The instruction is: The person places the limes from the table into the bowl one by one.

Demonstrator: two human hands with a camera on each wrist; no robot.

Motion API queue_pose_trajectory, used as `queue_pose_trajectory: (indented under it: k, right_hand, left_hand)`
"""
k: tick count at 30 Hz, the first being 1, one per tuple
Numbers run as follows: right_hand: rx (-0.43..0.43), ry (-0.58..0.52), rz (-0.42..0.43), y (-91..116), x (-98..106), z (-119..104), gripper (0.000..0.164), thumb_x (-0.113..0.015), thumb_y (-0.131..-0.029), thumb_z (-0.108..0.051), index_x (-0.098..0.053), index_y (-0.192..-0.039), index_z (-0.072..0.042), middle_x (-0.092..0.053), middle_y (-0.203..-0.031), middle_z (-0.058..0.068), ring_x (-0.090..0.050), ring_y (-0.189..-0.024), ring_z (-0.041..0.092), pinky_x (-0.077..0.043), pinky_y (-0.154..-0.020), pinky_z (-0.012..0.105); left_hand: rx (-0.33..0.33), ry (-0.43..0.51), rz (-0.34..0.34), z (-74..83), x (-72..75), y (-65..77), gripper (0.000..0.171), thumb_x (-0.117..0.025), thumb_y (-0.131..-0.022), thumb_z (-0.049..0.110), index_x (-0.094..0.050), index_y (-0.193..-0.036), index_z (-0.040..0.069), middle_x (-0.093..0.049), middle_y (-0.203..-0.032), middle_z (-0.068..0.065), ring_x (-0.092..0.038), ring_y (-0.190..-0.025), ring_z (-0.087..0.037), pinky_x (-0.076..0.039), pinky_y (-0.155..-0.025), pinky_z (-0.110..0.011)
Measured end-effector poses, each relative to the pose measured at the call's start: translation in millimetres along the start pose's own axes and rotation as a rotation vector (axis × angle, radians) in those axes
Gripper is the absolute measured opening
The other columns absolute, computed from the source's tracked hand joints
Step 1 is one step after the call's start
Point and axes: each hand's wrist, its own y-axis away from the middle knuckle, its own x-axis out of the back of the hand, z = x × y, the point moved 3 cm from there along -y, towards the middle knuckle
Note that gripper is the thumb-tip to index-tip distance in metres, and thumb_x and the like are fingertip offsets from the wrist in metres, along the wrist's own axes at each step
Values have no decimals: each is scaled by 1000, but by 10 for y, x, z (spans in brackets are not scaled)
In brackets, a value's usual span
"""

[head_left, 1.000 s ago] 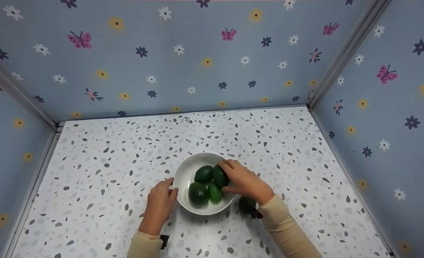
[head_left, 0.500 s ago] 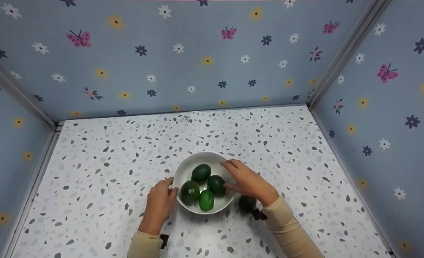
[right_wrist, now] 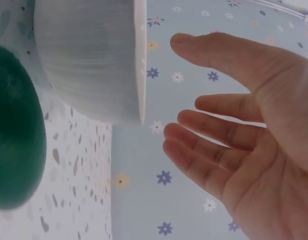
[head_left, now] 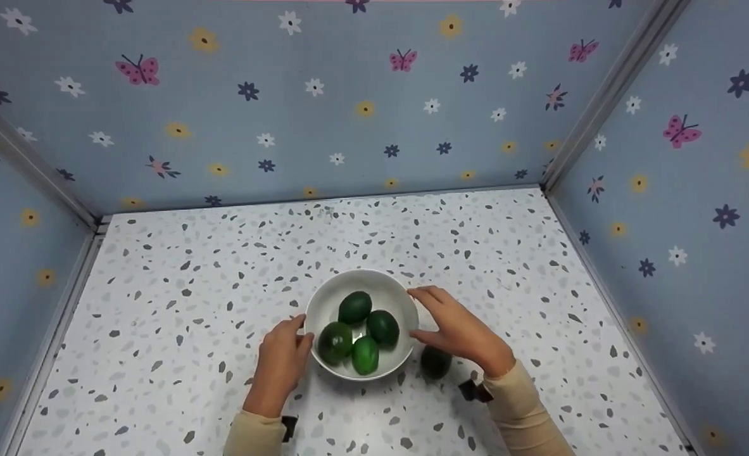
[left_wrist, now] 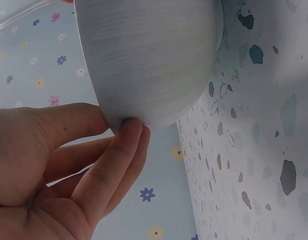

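Note:
A white bowl (head_left: pixel 383 286) stands on the table with several smooth green fruits inside, which look like avocados. Among them are a dark one (head_left: pixel 355 308) at the back, another (head_left: pixel 383 328) at the right, a glossy one (head_left: pixel 335 342) at the left and a smaller bright-green one (head_left: pixel 365 355) in front. My left hand (head_left: pixel 282 358) holds the bowl's left rim between thumb and fingers, closer in the left wrist view on the bowl wall (left_wrist: pixel 149 60). Just off the right rim, my right hand (head_left: pixel 459 329) holds nothing; its fingers (right_wrist: pixel 209 130) are spread and relaxed.
Outside the bowl, one dark green fruit (head_left: pixel 435 363) lies on the speckled table (head_left: pixel 222 253) near my right wrist; it looms large in the right wrist view (right_wrist: pixel 16 130). Blue flower-and-butterfly panels (head_left: pixel 323 126) border the back and both sides, joined by metal corner frames.
My right hand has let go of a dark green fruit in the bowl and withdrawn to the right, past the rim. The fruits inside have shifted apart. The left hand stays on the rim.

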Motion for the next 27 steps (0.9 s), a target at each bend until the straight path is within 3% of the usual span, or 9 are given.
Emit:
queue_pose_trajectory:
  k: [6,12,27]
  right_hand:
    - [-51,-10,36,157,98,35,70,-82,-86,-25,-50,-144,-6,-54,-136,8,-51,-127,22,-46,-105,39]
    - [-104,-13,22,338,110,73,76,-83,-84,-32,-48,-146,-7,-52,-139,8,-49,-130,23,-45,-106,40]
    - [-297,-133,-90,776,-172,307,98,-87,-75,-45,-39,-153,-11,-45,-148,5,-43,-135,23,-42,-108,45]
  left_hand:
    - [-3,-11,1,11,12,-17,40,-66,-95,5,-58,-132,-9,-64,-120,-22,-68,-101,-33,-59,-83,-42]
    - [14,-12,-11,-2,-2,-3,40,-66,-96,5,-59,-132,-8,-64,-120,-21,-68,-101,-32,-59,-83,-42]
    - [2,-22,-7,11,3,0,39,-66,-95,4,-59,-131,-9,-64,-120,-23,-68,-101,-34,-58,-84,-44]
